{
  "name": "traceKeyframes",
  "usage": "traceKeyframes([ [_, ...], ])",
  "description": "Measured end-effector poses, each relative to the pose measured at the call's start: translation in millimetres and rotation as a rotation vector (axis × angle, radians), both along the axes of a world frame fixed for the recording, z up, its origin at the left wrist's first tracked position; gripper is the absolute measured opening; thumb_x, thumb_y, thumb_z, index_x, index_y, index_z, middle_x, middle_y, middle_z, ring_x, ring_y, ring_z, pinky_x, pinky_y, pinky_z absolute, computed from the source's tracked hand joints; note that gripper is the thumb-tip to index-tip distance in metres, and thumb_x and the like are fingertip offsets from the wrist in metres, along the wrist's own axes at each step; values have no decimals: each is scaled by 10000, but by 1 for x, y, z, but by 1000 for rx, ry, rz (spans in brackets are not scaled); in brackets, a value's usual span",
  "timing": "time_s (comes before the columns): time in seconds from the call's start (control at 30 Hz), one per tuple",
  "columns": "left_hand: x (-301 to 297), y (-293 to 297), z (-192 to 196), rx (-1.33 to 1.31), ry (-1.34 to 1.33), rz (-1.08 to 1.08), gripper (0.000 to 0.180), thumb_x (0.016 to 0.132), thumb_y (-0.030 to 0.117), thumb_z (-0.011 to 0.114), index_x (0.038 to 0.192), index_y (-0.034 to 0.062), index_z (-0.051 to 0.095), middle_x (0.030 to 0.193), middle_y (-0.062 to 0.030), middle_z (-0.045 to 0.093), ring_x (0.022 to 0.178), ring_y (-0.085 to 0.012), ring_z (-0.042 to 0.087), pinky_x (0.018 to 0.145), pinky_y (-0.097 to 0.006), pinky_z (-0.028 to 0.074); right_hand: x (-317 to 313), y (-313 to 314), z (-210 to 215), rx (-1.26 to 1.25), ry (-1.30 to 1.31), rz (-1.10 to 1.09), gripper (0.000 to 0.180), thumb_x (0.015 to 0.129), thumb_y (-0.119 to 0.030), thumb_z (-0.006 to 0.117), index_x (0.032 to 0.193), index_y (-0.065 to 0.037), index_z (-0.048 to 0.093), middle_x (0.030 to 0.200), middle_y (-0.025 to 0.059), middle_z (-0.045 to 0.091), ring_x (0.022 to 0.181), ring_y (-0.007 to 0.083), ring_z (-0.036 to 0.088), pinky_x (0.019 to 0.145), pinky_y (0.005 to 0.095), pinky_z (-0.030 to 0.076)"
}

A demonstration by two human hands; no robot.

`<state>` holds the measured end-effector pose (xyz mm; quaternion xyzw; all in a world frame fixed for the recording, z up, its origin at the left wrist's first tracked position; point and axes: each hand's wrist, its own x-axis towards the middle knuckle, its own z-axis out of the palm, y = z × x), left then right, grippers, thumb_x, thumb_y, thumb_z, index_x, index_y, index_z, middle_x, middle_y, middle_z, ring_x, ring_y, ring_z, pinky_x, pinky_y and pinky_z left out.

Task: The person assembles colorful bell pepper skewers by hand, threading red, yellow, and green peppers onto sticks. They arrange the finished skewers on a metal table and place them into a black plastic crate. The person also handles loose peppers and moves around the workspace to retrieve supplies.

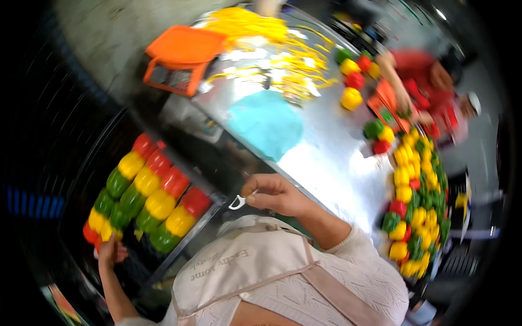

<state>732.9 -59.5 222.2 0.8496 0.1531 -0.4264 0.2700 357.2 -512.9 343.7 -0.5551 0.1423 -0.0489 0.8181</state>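
My left hand (112,252) reaches into a black crate (182,247), its curled fingers at the near end of a row of bell peppers. The thumb touches a yellow bell pepper (110,230) that lies in line with a green and a red one. Several such rows of red, yellow and green peppers (147,181) lie side by side in the crate, shiny as if wrapped. In front of my chest, my right hand (276,193) pinches a small white tool with a forked, curved end (237,202).
A steel table (331,157) holds a light blue cloth (266,125), a pile of yellow strips (247,24) and an orange scale (182,49). Across it, a person in red (416,68) reaches toward another orange scale (387,103). Many peppers (416,201) are heaped at the right.
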Motion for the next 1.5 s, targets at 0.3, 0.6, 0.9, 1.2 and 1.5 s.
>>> traceKeyframes([
  [0.3, -35, -268, 82, -872, -675, -619, 449, 1050, 322, 443, 651, 125, 388, 560, 61, 298, 497, -40, 256, 467, -229, 214, -88, 3, 65, -245, -447, -287, 166, 912, -146, 675, 915, 18, 649, 861, 55, 596, 793, 139, 536, 703, 283, 428],
  [0.6, -220, -437, 98, -1084, -635, -1142, 367, 837, -78, 538, 1179, 54, 519, 957, -41, 546, 791, -119, 539, 718, -244, 470, -247, 9, 124, -623, -756, -494, 156, 878, -113, 665, 829, 35, 655, 809, 126, 643, 689, 248, 588, 588, 335, 437],
  [0.9, -400, -504, 53, -955, -466, -1635, 257, 880, 17, 628, 1135, 33, 598, 1081, -85, 603, 884, -185, 624, 693, -290, 523, -378, -12, 145, -769, -840, -526, 72, 759, 31, 744, 783, 33, 676, 725, 149, 623, 530, 210, 536, 513, 313, 420],
  [1.2, -495, -552, 45, -962, -390, -1798, 236, 887, 110, 624, 1110, 34, 612, 1040, -147, 626, 841, -270, 642, 741, -358, 525, -445, -26, 145, -762, -796, -532, 66, 814, -17, 719, 802, 32, 678, 733, 115, 615, 549, 189, 545, 505, 299, 416],
  [1.5, -508, -618, 32, -1016, -344, -1904, 223, 883, 86, 645, 1099, 36, 618, 1030, -112, 634, 841, -222, 645, 711, -337, 529, -424, -23, 151, -733, -833, -670, 104, 782, 20, 705, 728, 25, 616, 685, 98, 566, 493, 170, 497, 439, 293, 325],
])
